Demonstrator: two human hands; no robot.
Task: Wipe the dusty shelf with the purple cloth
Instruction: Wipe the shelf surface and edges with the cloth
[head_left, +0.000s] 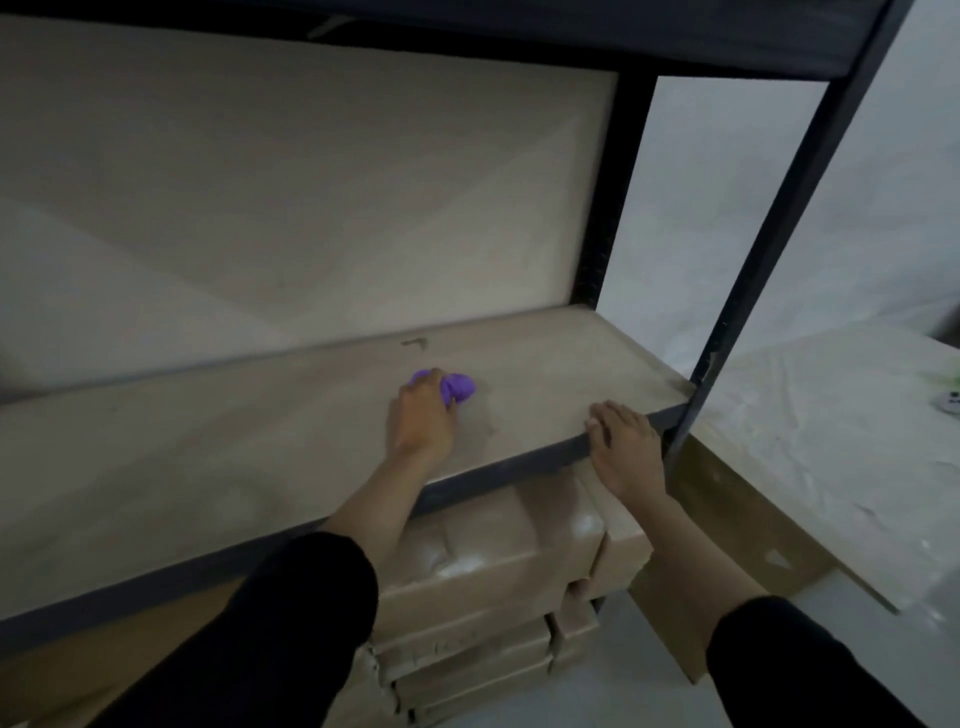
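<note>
One purple cloth (460, 387) shows. Two hands are in view: the left hand (423, 415) and, to its right, the right hand (626, 441). There are two shelf boards, the dusty shelf (208, 441) and an upper board (675, 31) above it. Two dark uprights stand at the right, a near upright (769, 249) and a far upright (618, 182). Several cardboard boxes (483, 566) are stacked below; their exact number cannot be told.

no legible text anywhere, faint marks on cardboard boxes (467, 587) unreadable
</note>
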